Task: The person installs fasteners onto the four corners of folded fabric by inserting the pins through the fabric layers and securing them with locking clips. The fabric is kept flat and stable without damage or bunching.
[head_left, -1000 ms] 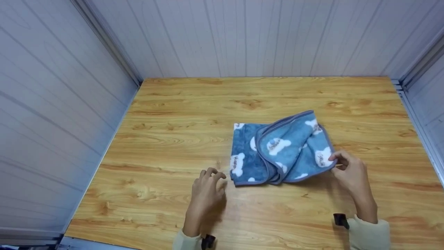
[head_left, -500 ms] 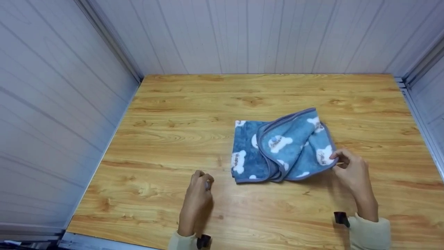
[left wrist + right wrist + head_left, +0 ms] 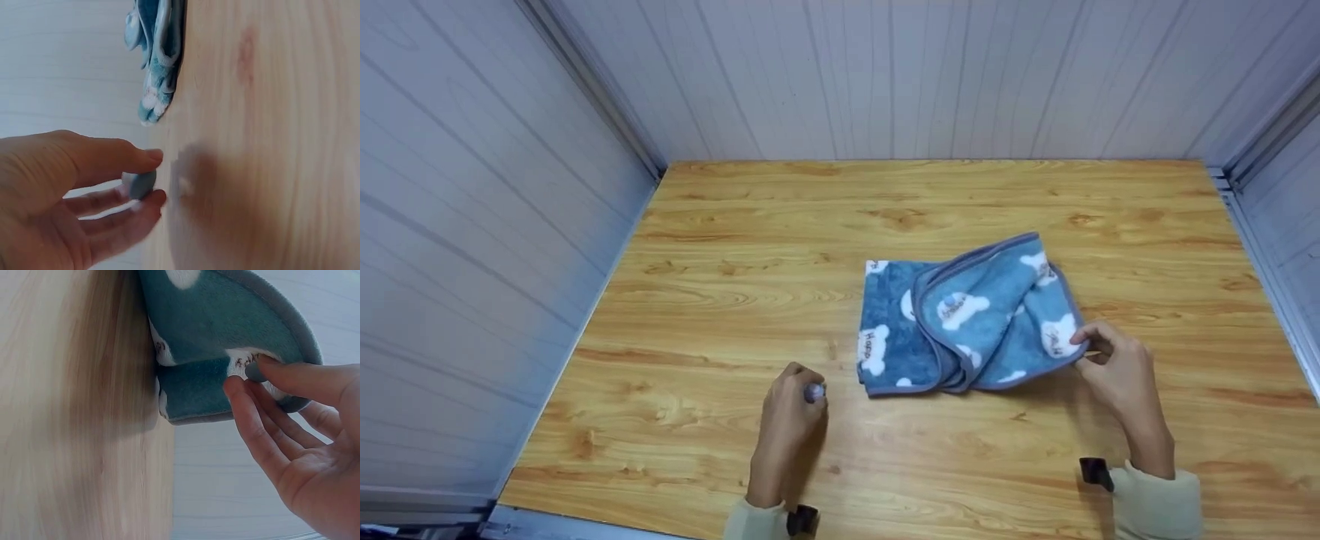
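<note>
A blue fleece blanket point(image 3: 900, 330) with white bear-shaped patches and grey-blue trim lies folded, its upper right part turned over. My right hand point(image 3: 1121, 375) pinches its lower right corner, which is raised off the table. In the right wrist view, a small blue-grey rounded piece point(image 3: 256, 372) shows under the thumb at the pinched cloth. My left hand point(image 3: 791, 405), left of the blanket and apart from it, holds a small rounded blue-grey object point(image 3: 143, 184) between thumb and fingers. Its exact kind I cannot tell.
The wood-grain table point(image 3: 720, 300) is bounded by pale panelled walls point(image 3: 855, 82) at the back and both sides. A metal frame strip point(image 3: 570, 525) runs along the front left edge. A black wrist mount point(image 3: 802, 519) sits at the left sleeve.
My left hand has drawn back leftward from the blanket's edge, its fingers curling in, and the small rounded object has come into sight in it. The right hand keeps its pinch in place.
</note>
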The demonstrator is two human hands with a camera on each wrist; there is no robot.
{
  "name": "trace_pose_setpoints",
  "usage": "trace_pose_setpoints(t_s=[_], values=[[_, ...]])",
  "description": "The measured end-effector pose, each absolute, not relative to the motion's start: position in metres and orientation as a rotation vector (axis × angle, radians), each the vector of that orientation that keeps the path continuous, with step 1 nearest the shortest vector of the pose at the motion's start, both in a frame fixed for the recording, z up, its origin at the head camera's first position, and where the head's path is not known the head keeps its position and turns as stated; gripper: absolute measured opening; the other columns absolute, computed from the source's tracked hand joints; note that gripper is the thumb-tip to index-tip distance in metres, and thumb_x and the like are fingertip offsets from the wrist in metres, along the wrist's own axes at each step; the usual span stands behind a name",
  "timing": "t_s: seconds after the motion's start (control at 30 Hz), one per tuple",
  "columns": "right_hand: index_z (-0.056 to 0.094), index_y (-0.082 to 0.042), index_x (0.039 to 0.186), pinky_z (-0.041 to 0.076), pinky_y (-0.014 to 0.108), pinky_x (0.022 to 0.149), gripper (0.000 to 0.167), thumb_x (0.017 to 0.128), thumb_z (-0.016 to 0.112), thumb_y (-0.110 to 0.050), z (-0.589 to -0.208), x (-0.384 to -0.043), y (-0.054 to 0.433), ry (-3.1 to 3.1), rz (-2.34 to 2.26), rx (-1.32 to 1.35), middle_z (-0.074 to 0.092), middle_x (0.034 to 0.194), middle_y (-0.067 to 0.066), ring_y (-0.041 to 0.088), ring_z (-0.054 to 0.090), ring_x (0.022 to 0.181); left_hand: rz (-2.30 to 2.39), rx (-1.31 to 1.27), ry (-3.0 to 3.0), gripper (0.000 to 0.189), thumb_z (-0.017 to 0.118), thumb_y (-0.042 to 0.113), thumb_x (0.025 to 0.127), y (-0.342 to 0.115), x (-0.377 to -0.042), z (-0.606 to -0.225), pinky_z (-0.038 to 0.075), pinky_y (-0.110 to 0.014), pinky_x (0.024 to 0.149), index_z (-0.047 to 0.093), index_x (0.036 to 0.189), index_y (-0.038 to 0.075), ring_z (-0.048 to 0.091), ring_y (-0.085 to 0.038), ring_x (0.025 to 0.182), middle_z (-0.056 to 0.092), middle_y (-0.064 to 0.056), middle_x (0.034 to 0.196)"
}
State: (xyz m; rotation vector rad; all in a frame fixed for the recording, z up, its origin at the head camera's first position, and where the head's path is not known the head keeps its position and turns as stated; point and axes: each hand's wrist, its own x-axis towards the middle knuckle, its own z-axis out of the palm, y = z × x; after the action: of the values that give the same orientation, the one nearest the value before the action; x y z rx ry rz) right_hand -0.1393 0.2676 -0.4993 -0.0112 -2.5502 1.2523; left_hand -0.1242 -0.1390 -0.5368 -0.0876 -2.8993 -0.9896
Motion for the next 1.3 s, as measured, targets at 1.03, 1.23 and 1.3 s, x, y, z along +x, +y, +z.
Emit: trace_pose_setpoints(t_s=[1.03, 1.23, 1.3], values=[[0.062, 0.003, 0.083, 0.046, 0.008, 0.063, 0.021, 0.069, 0.06, 0.018, -0.498, -0.14, 0.266, -2.528, 1.254, -0.026, 0.066, 0.086, 0.017, -0.005, 0.055, 0.076, -1.335, -0.652, -2.52, 0.02, 0.076, -0.002, 0.074, -0.048, -0.163, -0.51, 0.054, -0.031, 0.061, 0.067, 0.092, -0.001, 0.064, -0.017, 0.075, 0.066, -0.008, 0.086], [0.062, 0.001, 0.081, 0.049, 0.014, 0.063, 0.024, 0.067, 0.058, 0.02, -0.497, -0.138, 0.263, -2.518, 1.258, -0.013, 0.066, 0.084, 0.015, 0.004, 0.058, 0.076, -1.331, -0.726, -2.481, 0.02, 0.076, -0.001, 0.076, -0.028, -0.171, -0.51, 0.053, -0.029, 0.065, 0.067, 0.094, 0.001, 0.063, -0.015, 0.077, 0.065, -0.007, 0.091], [0.062, 0.001, 0.081, 0.05, 0.015, 0.063, 0.025, 0.067, 0.058, 0.021, -0.495, -0.138, 0.264, -2.513, 1.253, -0.013, 0.066, 0.083, 0.015, 0.005, 0.059, 0.076, -1.364, -0.746, -2.479, 0.021, 0.075, 0.0, 0.076, -0.02, -0.174, -0.508, 0.053, -0.029, 0.066, 0.067, 0.096, 0.001, 0.062, -0.014, 0.078, 0.064, -0.006, 0.093]])
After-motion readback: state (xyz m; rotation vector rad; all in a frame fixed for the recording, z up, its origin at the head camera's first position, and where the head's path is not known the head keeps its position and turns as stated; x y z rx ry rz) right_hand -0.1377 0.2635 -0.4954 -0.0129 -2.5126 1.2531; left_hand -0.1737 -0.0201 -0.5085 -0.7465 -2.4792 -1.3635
